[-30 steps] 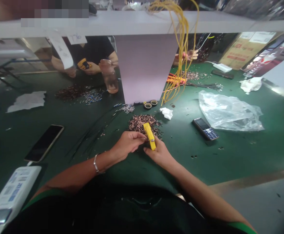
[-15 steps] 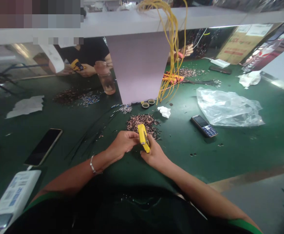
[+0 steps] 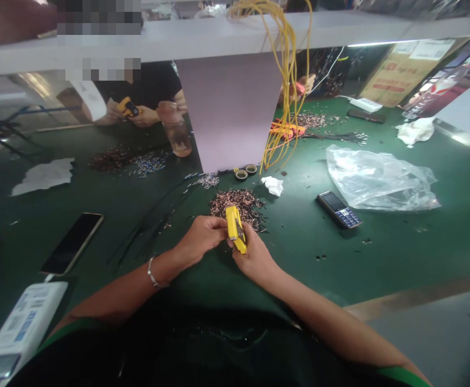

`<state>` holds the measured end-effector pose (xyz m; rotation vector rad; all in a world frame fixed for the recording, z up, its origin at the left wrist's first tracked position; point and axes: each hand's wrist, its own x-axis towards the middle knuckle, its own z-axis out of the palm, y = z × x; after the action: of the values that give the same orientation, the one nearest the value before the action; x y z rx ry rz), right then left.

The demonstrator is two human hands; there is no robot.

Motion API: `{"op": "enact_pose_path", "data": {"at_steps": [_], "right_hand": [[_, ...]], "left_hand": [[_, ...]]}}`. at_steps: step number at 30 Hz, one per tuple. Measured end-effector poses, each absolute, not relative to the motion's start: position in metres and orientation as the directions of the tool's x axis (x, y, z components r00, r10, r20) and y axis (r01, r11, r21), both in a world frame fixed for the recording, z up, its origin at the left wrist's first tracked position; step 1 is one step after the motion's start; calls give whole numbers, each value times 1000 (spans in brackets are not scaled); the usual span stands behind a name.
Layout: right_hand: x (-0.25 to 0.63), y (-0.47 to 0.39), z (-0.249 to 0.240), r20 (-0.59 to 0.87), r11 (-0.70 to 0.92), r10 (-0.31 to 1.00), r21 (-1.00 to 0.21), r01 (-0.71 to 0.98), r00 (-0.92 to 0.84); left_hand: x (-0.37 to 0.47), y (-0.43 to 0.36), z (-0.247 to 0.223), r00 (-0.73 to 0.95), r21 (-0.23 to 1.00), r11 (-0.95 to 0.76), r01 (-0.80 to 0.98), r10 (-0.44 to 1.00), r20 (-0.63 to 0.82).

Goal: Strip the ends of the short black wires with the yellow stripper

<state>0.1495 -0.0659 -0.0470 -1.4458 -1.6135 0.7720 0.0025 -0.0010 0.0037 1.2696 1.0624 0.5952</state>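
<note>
My right hand is wrapped around a chunky yellow hand tool, held tilted over the green table. My left hand is closed in a pinch against the tool's left side. Whatever its fingertips hold is too small or hidden to make out. Just beyond both hands lies a pile of short copper-coloured and black pieces, partly covered by the tool. Several thin black wires lie on the table to the left of my left hand.
A purple-grey post stands behind the pile, with yellow wires hanging beside it. To the right are a keypad phone and a clear plastic bag. A smartphone lies left. Across the table, a co-worker's hands hold another yellow tool.
The yellow tool and my right hand have shifted slightly to the left, closer to my left hand. My left hand stays pinched and nearly still.
</note>
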Motion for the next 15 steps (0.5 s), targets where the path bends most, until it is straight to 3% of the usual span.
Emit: {"op": "enact_pose_path", "data": {"at_steps": [15], "right_hand": [[153, -62, -53, 247, 208, 969, -819, 535, 3]], "left_hand": [[3, -3, 8, 468, 950, 257, 177, 827, -311]]}}
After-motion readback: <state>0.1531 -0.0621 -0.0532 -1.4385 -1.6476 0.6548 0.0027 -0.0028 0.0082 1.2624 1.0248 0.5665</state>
